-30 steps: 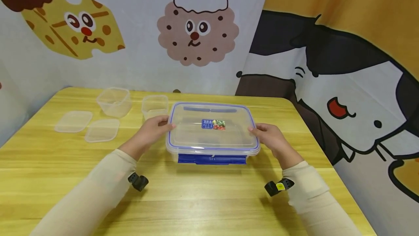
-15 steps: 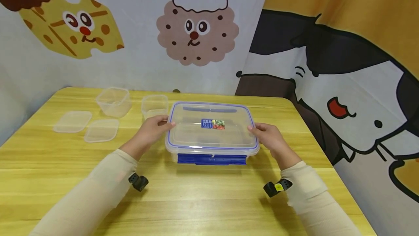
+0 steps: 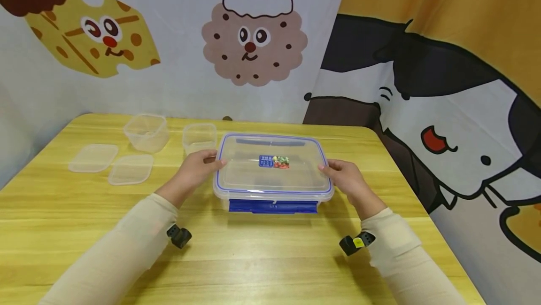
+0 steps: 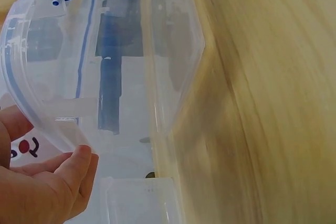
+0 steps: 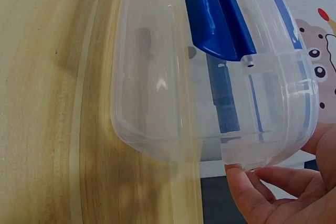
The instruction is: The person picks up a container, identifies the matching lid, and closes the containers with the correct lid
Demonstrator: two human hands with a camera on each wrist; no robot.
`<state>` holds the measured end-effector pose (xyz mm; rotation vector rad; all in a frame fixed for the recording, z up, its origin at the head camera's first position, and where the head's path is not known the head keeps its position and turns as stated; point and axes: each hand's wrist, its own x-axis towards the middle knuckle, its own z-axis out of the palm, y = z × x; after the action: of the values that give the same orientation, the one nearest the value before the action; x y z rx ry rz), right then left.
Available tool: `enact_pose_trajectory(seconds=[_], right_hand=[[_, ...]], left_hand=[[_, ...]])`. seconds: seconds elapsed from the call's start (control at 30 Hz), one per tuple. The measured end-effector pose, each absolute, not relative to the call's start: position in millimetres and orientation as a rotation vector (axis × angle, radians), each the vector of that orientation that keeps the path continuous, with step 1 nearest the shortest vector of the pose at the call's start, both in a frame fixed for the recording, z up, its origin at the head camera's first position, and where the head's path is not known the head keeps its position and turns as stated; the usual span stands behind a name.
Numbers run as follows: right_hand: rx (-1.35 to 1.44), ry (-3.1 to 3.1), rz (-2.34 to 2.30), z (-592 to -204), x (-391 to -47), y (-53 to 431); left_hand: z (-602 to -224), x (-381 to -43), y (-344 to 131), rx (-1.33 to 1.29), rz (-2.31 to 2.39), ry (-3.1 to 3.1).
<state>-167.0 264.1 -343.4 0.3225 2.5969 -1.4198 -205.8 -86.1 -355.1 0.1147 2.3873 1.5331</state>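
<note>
At opposite ends of the clear lidded box point(image 3: 274, 178), the left hand point(image 3: 193, 171) and right hand point(image 3: 347, 179) each firmly pinch its rim.

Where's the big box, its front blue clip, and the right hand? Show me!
Big box point(image 3: 273, 176): head view, middle of its top.
Front blue clip point(image 3: 273, 207): head view, middle of its strip.
Right hand point(image 3: 349, 179): head view, middle of the hand.

Cream sleeves point(image 3: 116, 244), black wrist cameras point(image 3: 180, 237), yellow sticker point(image 3: 358, 242)
</note>
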Motion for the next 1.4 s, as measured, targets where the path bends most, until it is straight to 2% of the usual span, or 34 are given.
enact_pose_trajectory(seconds=[0.6,1.0,1.4], right_hand=[[0.259,2.671,-1.417,-351.6,-160.3,265.6],[0.066,2.942,-1.248,-348.1,-144.1,267.8],[-0.293,3.237,-1.128,-345.0,-119.0,264.0]], left_hand=[[-357.7,-199.8,-86.7,0.118,1.534,2.456],[-354.4,-178.9,-92.1,0.380,1.463,2.680],[-353.6,-157.5,-92.4,0.646,1.304,2.898]])
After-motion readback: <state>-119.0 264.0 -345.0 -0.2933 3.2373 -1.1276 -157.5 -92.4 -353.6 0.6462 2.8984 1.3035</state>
